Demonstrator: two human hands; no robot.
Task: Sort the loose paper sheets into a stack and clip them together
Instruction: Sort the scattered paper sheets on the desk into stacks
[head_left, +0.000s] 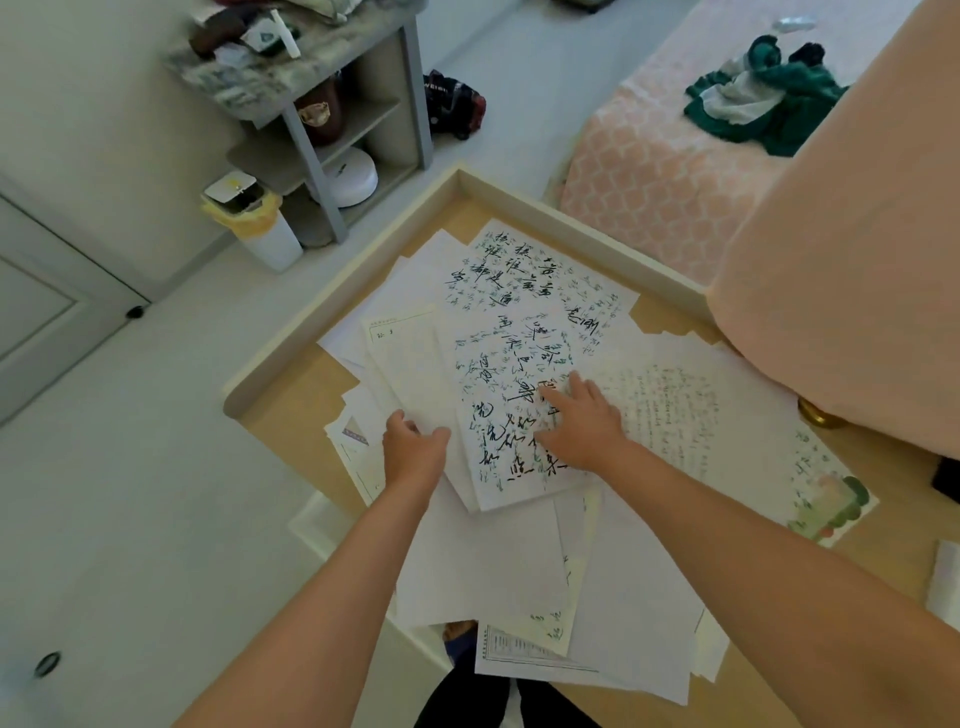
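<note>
Calligraphy sheet (498, 374) runs near-to-far under the flat, pressing right hand (584, 428); the left hand (413, 441) grips the lined sheet (410, 358) just left.

A pale wooden table (291, 415) with a raised cream rim stands before me on a light grey floor (156, 441). On my left a panelled door (47, 322) sits in a plain wall (93, 104). Farther off is a grey shelf unit (306, 150) with a cluttered top, a yellow-lined white bin (270, 239) just beside it. On my right, a pink patterned bed (665, 197) carries crumpled green clothes (769, 98). The light is soft and even.
</note>
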